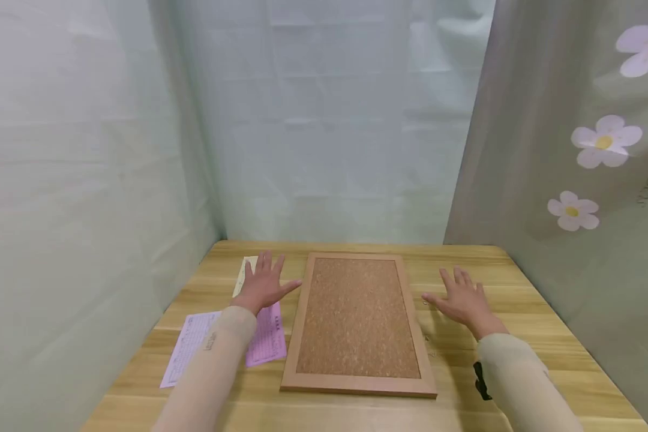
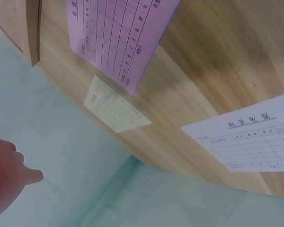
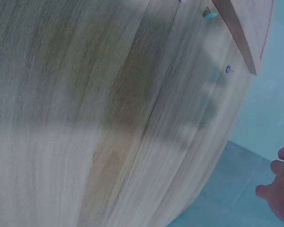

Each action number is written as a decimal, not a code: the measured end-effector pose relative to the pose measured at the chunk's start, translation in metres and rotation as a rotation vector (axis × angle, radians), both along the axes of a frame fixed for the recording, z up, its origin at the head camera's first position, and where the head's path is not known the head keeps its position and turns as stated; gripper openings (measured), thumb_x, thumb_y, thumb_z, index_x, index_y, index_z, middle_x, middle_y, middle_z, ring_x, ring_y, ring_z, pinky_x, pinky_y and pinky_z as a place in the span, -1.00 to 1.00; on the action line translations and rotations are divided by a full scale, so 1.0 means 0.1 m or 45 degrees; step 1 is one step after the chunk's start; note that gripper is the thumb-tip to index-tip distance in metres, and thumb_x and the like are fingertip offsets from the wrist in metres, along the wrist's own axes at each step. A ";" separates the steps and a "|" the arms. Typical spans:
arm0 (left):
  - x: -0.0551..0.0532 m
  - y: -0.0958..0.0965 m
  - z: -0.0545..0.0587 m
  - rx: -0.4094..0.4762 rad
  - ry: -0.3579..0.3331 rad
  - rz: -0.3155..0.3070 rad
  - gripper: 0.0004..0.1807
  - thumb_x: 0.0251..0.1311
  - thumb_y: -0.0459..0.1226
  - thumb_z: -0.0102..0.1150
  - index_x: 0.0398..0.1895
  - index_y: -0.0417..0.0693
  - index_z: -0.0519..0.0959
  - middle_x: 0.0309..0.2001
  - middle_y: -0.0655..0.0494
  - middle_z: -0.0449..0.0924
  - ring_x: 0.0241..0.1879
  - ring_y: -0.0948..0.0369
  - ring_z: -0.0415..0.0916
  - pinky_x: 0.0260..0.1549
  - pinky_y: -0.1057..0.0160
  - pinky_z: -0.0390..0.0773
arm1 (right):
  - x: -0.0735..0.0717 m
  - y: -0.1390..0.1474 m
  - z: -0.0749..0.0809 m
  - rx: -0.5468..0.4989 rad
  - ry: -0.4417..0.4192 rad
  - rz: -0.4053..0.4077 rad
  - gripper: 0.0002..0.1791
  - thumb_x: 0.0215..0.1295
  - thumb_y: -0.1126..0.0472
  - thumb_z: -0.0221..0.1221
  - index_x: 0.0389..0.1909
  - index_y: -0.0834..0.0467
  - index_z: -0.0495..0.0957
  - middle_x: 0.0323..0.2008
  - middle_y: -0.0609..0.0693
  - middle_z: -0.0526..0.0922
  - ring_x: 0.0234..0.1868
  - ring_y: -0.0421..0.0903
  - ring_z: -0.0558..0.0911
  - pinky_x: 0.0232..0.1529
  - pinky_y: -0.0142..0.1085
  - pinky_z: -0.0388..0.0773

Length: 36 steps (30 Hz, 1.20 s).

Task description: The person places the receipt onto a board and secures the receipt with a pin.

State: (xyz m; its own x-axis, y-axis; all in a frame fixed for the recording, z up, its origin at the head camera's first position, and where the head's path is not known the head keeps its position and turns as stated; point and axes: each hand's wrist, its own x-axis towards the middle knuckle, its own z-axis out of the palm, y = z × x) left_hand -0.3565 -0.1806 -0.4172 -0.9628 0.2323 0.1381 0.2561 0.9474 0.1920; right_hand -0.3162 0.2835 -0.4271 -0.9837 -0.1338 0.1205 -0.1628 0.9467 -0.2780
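Observation:
A wood-framed cork board lies flat in the middle of the table. To its left, my left hand is spread over the paper forms, fingers straight and nothing held. Beneath that hand are a pink form, a small cream slip and a white form with printed tables. On the board's right side my right hand hovers over the wood, fingers spread, holding nothing. Small pushpins lie between it and the board, among them a teal pushpin and a purple pushpin.
The wooden table has rounded far corners. Pale cloth curtains hang behind it and along the left. At the right hangs a grey-green curtain with white flowers printed on it.

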 end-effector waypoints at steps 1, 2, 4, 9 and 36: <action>-0.01 0.00 0.01 0.006 0.001 0.000 -0.01 0.32 0.31 -0.07 0.56 -0.19 0.03 0.51 -0.44 -0.22 0.50 -0.28 -0.33 0.31 -0.42 -0.31 | 0.00 0.00 0.01 0.009 -0.003 0.004 0.10 0.32 -0.46 -0.04 0.54 0.30 -0.03 0.47 0.52 -0.15 0.44 0.50 -0.13 0.27 0.46 -0.23; -0.02 0.00 0.02 0.010 0.002 0.002 -0.01 0.32 0.30 -0.06 0.56 -0.20 0.03 0.51 -0.44 -0.21 0.50 -0.29 -0.31 0.31 -0.42 -0.31 | -0.01 0.00 0.01 0.013 -0.004 0.010 0.09 0.33 -0.45 -0.03 0.54 0.30 -0.03 0.47 0.51 -0.14 0.44 0.50 -0.12 0.27 0.46 -0.22; -0.03 -0.01 0.02 0.006 0.007 0.008 -0.01 0.32 0.30 -0.06 0.56 -0.20 0.04 0.51 -0.43 -0.18 0.50 -0.29 -0.29 0.31 -0.42 -0.29 | -0.01 -0.01 0.03 0.018 -0.002 0.021 0.09 0.33 -0.44 -0.02 0.54 0.29 -0.03 0.47 0.51 -0.13 0.45 0.49 -0.11 0.28 0.45 -0.21; -0.04 -0.06 0.04 0.017 0.023 -0.001 -0.02 0.34 0.28 -0.05 0.56 -0.21 0.03 0.50 -0.43 -0.15 0.49 -0.29 -0.25 0.31 -0.42 -0.25 | -0.01 -0.07 0.03 -0.014 0.011 0.047 0.06 0.33 -0.39 0.05 0.53 0.31 0.00 0.46 0.51 -0.07 0.42 0.52 -0.02 0.29 0.41 -0.08; -0.22 -0.36 0.09 0.141 -0.027 0.070 -0.09 0.38 0.20 0.00 0.54 -0.23 0.07 0.47 -0.43 -0.03 0.46 -0.32 -0.09 0.31 -0.39 -0.09 | 0.13 -0.24 -0.24 -0.212 -0.198 0.226 -0.15 0.33 -0.18 0.23 0.46 0.25 0.25 0.31 0.47 0.29 0.26 0.45 0.36 0.13 0.32 0.34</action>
